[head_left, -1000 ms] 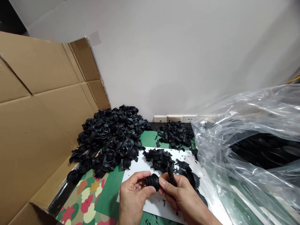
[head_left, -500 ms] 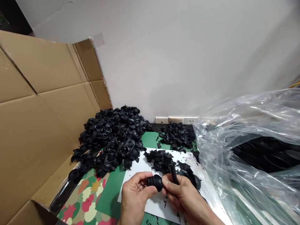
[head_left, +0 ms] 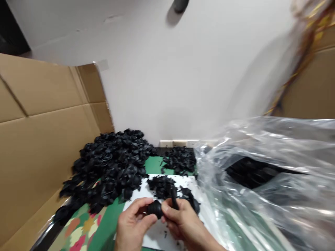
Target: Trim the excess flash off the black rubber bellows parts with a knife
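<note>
Between both hands is a small black ribbed rubber bellows [head_left: 155, 209], lying roughly sideways above the white sheet [head_left: 158, 235]. My left hand [head_left: 132, 221] is closed around its left end with thumb and fingers. My right hand [head_left: 183, 221] pinches at its right end and also holds a dark stick-like tool [head_left: 174, 197] that stands up between thumb and fingers; its working end is hidden. Just beyond the hands, on the sheet, lie black rubber pieces [head_left: 161, 184], with more beside my right hand.
A big heap of black ribbed parts [head_left: 112, 157] leans near the cardboard wall [head_left: 47, 146] at left. Black scraps [head_left: 180, 159] lie below the wall sockets [head_left: 172, 143]. At right, a clear plastic bag [head_left: 214, 164] contains black parts [head_left: 251, 170]. Green mat [head_left: 104, 226] shows underneath.
The view has tilted up and turned right, so everything sits lower and further left, with more cardboard at right. Both hands keep their hold on the bellows; the picture is blurrier.
</note>
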`<state>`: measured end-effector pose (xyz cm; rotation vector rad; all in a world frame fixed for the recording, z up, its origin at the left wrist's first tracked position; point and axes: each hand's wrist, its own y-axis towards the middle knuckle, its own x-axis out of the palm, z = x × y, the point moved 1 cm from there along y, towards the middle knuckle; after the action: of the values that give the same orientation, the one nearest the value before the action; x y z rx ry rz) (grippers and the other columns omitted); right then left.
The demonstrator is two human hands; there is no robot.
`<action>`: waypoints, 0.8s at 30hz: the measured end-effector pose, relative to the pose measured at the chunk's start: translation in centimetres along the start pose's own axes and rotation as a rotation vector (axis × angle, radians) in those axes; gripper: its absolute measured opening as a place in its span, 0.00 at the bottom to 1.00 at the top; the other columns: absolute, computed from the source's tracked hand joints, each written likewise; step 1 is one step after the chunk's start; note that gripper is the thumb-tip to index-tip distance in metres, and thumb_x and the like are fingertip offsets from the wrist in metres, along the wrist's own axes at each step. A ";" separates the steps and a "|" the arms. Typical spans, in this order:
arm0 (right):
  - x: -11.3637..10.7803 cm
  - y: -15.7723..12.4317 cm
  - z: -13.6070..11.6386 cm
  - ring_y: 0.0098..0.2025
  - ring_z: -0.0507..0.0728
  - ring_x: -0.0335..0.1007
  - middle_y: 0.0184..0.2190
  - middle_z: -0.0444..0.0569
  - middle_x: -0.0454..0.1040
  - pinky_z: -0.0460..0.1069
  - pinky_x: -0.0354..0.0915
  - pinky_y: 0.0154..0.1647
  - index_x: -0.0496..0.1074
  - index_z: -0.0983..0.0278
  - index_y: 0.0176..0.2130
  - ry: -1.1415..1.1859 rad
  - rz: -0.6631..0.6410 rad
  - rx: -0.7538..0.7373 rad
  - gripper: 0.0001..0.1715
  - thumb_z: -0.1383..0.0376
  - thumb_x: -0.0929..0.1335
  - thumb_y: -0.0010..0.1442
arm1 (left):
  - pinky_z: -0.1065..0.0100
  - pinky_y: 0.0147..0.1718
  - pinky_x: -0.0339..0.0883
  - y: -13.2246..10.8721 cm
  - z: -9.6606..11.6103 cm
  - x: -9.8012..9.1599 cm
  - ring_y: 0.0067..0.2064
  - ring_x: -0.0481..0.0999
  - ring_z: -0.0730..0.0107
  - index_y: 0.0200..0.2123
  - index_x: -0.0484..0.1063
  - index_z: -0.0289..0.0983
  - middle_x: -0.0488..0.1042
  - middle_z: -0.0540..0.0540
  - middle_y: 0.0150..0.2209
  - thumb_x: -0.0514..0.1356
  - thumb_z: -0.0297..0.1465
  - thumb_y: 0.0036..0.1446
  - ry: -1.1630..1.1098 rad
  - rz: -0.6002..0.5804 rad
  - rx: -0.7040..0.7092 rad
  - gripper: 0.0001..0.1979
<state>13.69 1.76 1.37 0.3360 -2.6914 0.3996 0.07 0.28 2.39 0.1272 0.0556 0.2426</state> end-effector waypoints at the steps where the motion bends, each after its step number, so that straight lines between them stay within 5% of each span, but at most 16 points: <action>1: 0.0 0.0 -0.6 0.11 0.43 0.41 0.08 0.34 0.53 0.43 0.40 0.13 0.62 0.64 0.17 -0.025 0.019 -0.051 0.24 0.49 0.71 0.41 | 0.73 0.28 0.71 0.2 0.5 0.2 0.28 0.76 0.65 0.28 0.80 0.38 0.80 0.47 0.29 0.69 0.31 0.32 0.014 0.023 0.022 0.13; 6: -2.1 -2.4 -5.5 0.17 0.46 0.47 0.17 0.38 0.59 0.43 0.45 0.16 0.63 0.64 0.23 -0.237 0.229 -0.407 0.23 0.47 0.66 0.50 | 0.74 0.24 0.70 2.2 2.8 1.0 0.24 0.74 0.68 0.32 0.79 0.38 0.79 0.49 0.23 0.68 0.41 0.35 0.033 0.033 0.021 0.19; 10: -6.0 -6.7 -8.5 0.20 0.49 0.52 0.18 0.41 0.61 0.45 0.50 0.19 0.69 0.64 0.28 -0.468 0.602 -0.690 0.21 0.49 0.64 0.55 | 0.73 0.21 0.68 3.4 3.0 1.3 0.22 0.73 0.68 0.29 0.79 0.37 0.79 0.47 0.23 0.68 0.42 0.36 0.060 -0.093 0.026 0.17; 14: -9.8 -8.5 -8.7 0.15 0.47 0.46 0.12 0.37 0.55 0.45 0.45 0.17 0.70 0.65 0.29 -0.302 0.604 -0.595 0.24 0.46 0.69 0.47 | 0.73 0.20 0.67 3.4 2.4 1.9 0.22 0.73 0.69 0.28 0.79 0.36 0.78 0.46 0.23 0.67 0.40 0.38 0.054 -0.157 -0.012 0.15; 19: -10.9 -8.0 -6.7 0.15 0.46 0.41 0.11 0.35 0.52 0.44 0.38 0.19 0.70 0.67 0.27 -0.103 0.474 -0.447 0.25 0.48 0.72 0.43 | 0.70 0.21 0.65 2.9 2.0 3.3 0.24 0.72 0.67 0.28 0.78 0.35 0.77 0.47 0.23 0.64 0.37 0.41 0.138 -0.275 -0.029 0.12; 24: -12.3 -7.5 -6.8 0.15 0.48 0.47 0.11 0.37 0.55 0.44 0.44 0.17 0.70 0.66 0.28 -0.365 0.611 -0.453 0.26 0.45 0.66 0.47 | 0.69 0.25 0.65 2.9 2.2 4.1 0.27 0.72 0.65 0.29 0.77 0.36 0.76 0.48 0.23 0.60 0.32 0.46 0.300 -0.349 0.077 0.08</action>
<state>29.24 -0.91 3.95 -0.6125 -3.0887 -0.1376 3.52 3.80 4.75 0.1541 0.3821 -0.0912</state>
